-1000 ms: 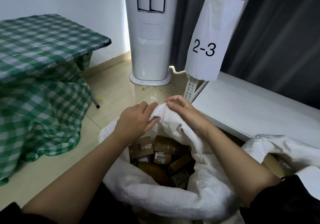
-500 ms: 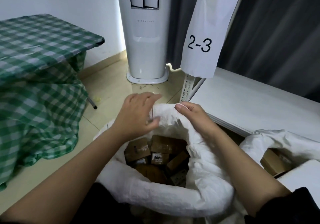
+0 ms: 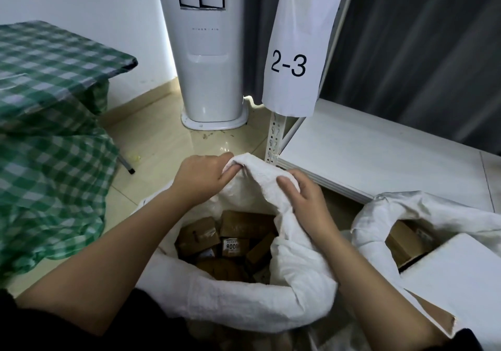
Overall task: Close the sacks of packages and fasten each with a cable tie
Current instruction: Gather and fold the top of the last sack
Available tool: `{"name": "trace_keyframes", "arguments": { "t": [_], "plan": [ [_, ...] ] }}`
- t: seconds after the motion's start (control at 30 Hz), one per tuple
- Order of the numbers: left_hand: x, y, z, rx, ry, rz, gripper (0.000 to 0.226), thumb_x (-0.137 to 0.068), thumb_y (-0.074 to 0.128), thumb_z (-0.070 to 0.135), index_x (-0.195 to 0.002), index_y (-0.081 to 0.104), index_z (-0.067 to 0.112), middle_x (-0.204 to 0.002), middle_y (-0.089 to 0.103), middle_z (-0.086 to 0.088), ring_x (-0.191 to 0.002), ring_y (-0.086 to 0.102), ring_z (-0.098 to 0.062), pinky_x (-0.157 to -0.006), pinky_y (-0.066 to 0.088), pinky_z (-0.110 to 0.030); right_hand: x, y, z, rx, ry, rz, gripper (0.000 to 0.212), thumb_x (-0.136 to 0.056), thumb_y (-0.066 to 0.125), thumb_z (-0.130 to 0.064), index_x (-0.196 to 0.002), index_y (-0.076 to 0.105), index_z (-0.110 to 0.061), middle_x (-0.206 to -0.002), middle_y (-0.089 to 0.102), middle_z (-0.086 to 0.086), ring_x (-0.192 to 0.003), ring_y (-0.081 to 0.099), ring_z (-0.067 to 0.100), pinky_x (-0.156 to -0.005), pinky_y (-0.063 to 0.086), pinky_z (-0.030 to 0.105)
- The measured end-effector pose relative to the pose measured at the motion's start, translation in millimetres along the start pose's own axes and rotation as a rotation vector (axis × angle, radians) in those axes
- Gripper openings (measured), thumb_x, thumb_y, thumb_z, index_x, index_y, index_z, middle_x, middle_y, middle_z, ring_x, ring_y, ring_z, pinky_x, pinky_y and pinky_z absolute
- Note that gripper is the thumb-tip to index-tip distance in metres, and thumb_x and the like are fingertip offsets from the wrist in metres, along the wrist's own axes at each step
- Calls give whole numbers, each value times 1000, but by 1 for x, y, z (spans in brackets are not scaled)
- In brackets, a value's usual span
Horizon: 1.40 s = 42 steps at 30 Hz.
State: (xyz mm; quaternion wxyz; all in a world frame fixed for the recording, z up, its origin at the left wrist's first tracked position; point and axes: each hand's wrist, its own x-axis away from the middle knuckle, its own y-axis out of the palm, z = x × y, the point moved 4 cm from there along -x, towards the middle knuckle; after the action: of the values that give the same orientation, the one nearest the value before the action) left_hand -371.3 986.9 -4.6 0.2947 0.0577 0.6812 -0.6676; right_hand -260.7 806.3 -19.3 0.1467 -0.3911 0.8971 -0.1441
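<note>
I see the white sack (image 3: 233,304) standing open on the floor below me, brown packages (image 3: 235,239) inside, its rolled rim lifted at the far side. My left hand (image 3: 202,178) grips that raised rim with curled fingers; my right hand (image 3: 305,196) pinches the fabric just beside it. A second sack (image 3: 423,209) sits open to the right, near the white shelf (image 3: 379,152).
</note>
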Motion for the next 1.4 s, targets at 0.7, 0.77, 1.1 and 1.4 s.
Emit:
{"name": "trace_keyframes", "arguments": {
  "t": [0.7,0.77,1.1,1.4],
  "plan": [
    [-32,-15,72,-176,362,214,50,-87,41,51,-72,58,6,-47,51,-3,-39,51,-24,-48,38,-29,25,-25,7,394,358,157,87,-80,31,-80,-150,17,-30,-151,37,3,-135,39,26,-106,36,45],
    [-32,-19,73,-166,346,227,49,-88,41,50,-71,56,7,-46,49,-4,-38,49,-25,-47,37,-29,31,-24,13,284,406,142,77,-85,29,-77,-148,23,-33,-150,39,1,-133,41,28,-106,35,44],
    [-35,-14,44,-203,338,84,53,-96,30,48,-73,54,7,-46,51,-5,-38,50,-26,-47,31,-27,41,-41,3,-399,188,225,20,-98,53,-23,-105,71,-19,-102,73,-5,-99,66,8,-87,50,24],
    [-32,-25,83,60,540,-1,76,-81,42,67,-137,42,15,-126,54,-8,-113,50,-22,-96,33,-43,31,-52,-3,-817,218,8,13,-90,60,-19,-95,70,-13,-97,68,12,-90,61,25,-80,47,34]
  ]
}}
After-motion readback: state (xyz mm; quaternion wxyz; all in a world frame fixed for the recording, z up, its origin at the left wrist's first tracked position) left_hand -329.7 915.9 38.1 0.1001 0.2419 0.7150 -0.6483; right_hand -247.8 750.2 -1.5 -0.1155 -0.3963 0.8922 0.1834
